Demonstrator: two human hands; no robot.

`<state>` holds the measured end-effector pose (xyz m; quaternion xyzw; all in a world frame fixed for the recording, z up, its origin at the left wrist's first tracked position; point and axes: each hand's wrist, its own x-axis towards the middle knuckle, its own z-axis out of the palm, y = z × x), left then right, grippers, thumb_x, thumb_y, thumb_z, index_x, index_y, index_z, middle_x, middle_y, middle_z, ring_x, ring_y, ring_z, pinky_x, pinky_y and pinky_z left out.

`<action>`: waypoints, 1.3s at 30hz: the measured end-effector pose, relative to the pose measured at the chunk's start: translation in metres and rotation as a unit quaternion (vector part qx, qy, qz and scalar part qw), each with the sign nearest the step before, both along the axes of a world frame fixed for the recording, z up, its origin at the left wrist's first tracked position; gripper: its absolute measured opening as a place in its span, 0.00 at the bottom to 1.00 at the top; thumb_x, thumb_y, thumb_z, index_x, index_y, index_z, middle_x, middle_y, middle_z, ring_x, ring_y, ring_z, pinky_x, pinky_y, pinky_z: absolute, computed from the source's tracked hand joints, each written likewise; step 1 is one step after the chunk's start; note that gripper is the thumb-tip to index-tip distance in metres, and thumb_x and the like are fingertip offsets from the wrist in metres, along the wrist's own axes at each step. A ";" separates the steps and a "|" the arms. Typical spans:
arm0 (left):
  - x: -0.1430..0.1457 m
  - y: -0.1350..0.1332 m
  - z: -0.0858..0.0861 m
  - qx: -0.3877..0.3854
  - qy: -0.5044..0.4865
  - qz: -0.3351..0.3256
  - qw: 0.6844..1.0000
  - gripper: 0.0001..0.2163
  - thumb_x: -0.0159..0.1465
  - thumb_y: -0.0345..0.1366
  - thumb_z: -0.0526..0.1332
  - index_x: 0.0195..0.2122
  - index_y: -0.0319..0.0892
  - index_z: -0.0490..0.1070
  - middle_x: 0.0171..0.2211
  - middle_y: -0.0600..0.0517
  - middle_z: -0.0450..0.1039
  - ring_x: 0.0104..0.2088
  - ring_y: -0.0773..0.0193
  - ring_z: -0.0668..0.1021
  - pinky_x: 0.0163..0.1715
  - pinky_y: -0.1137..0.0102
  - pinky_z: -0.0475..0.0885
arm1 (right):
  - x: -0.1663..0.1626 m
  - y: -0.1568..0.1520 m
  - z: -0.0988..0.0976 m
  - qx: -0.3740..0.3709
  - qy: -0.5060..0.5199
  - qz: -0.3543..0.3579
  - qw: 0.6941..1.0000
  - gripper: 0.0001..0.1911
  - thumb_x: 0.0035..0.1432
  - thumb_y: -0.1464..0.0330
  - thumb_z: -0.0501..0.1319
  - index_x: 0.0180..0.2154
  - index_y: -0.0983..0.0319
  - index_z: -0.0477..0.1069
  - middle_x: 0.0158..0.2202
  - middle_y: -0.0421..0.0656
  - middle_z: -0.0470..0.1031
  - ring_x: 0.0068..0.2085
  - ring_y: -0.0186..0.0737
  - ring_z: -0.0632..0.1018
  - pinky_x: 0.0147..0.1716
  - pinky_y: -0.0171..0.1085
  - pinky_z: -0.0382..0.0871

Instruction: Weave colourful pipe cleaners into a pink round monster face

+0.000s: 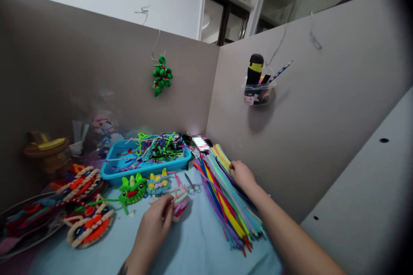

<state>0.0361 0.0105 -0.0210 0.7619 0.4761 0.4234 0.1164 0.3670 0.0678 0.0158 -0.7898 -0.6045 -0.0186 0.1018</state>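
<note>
My left hand (155, 223) is closed around a small pink and pastel pipe-cleaner piece (180, 201) on the light blue tabletop (193, 245). My right hand (241, 175) reaches into the far side of a long bundle of multicoloured pipe cleaners (226, 202) lying along the right wall, its fingers curled on the strands. Small scissors (192, 187) lie between the two hands. A green fuzzy figure (132, 189) and a blue-yellow one (158, 183) sit just beyond my left hand.
A blue tray (111, 172) of tangled pipe cleaners stands at the back. Woven orange-and-cream figures (88, 225) lie at the left. A green ornament (161, 76) hangs on the partition, and a clear cup of pens (257, 90) sticks to the right wall.
</note>
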 end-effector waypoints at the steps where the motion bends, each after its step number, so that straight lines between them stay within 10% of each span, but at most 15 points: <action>1: 0.000 0.000 0.000 0.000 0.000 -0.001 1.000 0.10 0.62 0.37 0.53 0.38 0.42 0.72 0.34 0.48 0.80 0.31 0.61 0.81 0.31 0.70 0.76 | -0.001 0.003 -0.002 -0.001 0.000 -0.009 1.000 0.10 0.59 0.71 0.54 0.37 0.63 0.73 0.39 0.47 0.75 0.40 0.40 0.75 0.36 0.33 0.62; 17: 0.000 0.000 -0.003 0.001 0.005 0.000 1.000 0.10 0.62 0.37 0.52 0.39 0.43 0.71 0.35 0.48 0.80 0.32 0.61 0.81 0.31 0.70 0.75 | 0.027 0.019 -0.015 0.128 0.099 -0.089 0.983 0.10 0.56 0.74 0.51 0.31 0.66 0.70 0.35 0.51 0.74 0.38 0.42 0.74 0.37 0.35 0.64; 24: -0.001 0.001 -0.002 -0.009 -0.001 0.001 1.000 0.11 0.62 0.38 0.53 0.39 0.43 0.72 0.35 0.47 0.80 0.32 0.60 0.81 0.32 0.70 0.76 | 0.047 0.028 0.034 0.256 0.235 -0.060 0.936 0.08 0.55 0.69 0.51 0.34 0.65 0.66 0.22 0.40 0.72 0.20 0.33 0.69 0.20 0.30 0.61; 31: -0.001 0.000 0.002 -0.025 -0.001 0.001 1.000 0.10 0.62 0.37 0.53 0.39 0.43 0.72 0.35 0.48 0.80 0.30 0.61 0.81 0.31 0.70 0.76 | 0.027 -0.002 0.093 0.382 0.245 0.040 0.890 0.15 0.57 0.69 0.49 0.44 0.64 0.67 0.36 0.46 0.75 0.34 0.37 0.75 0.34 0.35 0.68; 35: -0.001 -0.001 0.002 -0.030 -0.004 0.000 1.000 0.10 0.62 0.37 0.53 0.39 0.43 0.72 0.35 0.48 0.80 0.32 0.60 0.81 0.31 0.70 0.75 | -0.042 -0.048 0.065 0.158 0.130 0.203 0.958 0.15 0.58 0.68 0.52 0.44 0.60 0.73 0.45 0.47 0.75 0.46 0.43 0.74 0.47 0.39 0.66; 39: -0.001 -0.001 0.002 -0.040 -0.002 0.001 0.999 0.10 0.62 0.36 0.52 0.40 0.43 0.71 0.35 0.48 0.79 0.32 0.60 0.81 0.32 0.69 0.75 | -0.096 -0.082 0.014 -0.026 -0.014 0.207 0.978 0.29 0.53 0.65 0.60 0.57 0.64 0.64 0.57 0.53 0.66 0.55 0.54 0.67 0.53 0.44 0.62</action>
